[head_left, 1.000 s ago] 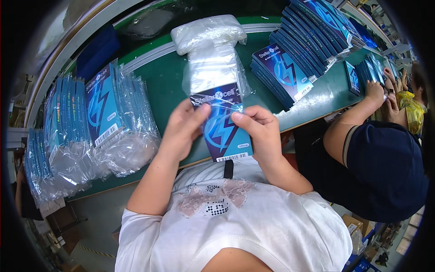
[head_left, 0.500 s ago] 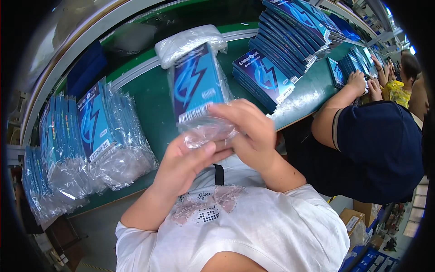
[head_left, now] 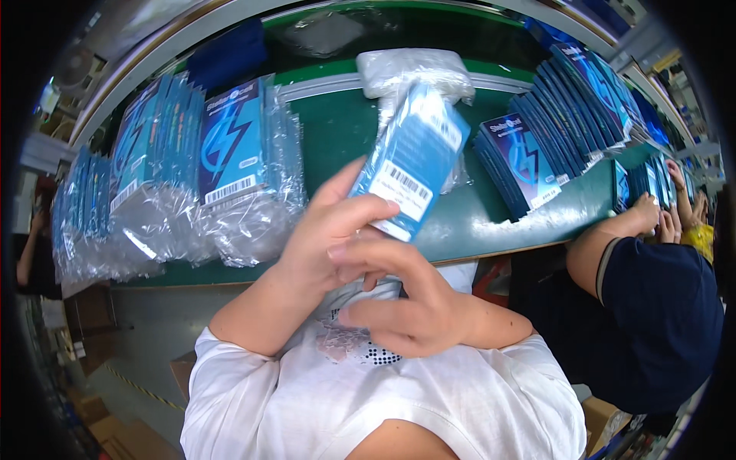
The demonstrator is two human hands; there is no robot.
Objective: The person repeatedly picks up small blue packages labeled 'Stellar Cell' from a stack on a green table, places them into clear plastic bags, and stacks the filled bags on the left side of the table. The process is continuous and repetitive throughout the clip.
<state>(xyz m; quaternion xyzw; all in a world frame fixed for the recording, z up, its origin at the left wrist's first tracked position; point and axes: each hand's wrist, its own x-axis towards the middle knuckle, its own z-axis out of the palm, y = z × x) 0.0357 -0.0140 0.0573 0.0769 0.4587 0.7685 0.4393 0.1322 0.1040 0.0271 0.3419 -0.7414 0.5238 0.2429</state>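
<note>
My left hand (head_left: 318, 238) grips a flat blue box (head_left: 428, 157) in a clear plastic bag, thumb on the lower part of its face. The box is tilted, and a white barcode label (head_left: 402, 192) faces up. Just below it, my right hand (head_left: 422, 303) is open with fingers bent and apart, close to the fingers of my left hand and holding nothing I can see. Behind the held box lies a pile of clear plastic bags (head_left: 414, 70) on the green table (head_left: 337, 142).
Several bagged boxes (head_left: 230, 146) stand in rows at the left. Unbagged boxes (head_left: 521, 161) lean in stacks at the right. Beyond them sits a co-worker in a dark shirt (head_left: 652, 314), whose hands (head_left: 652, 215) are at more boxes. A metal rail edges the table's back.
The bagged box has been turned from its lightning-pattern face to its label side. My right hand has come off the bag and moved down, while my left hand holds the box. The view has swung.
</note>
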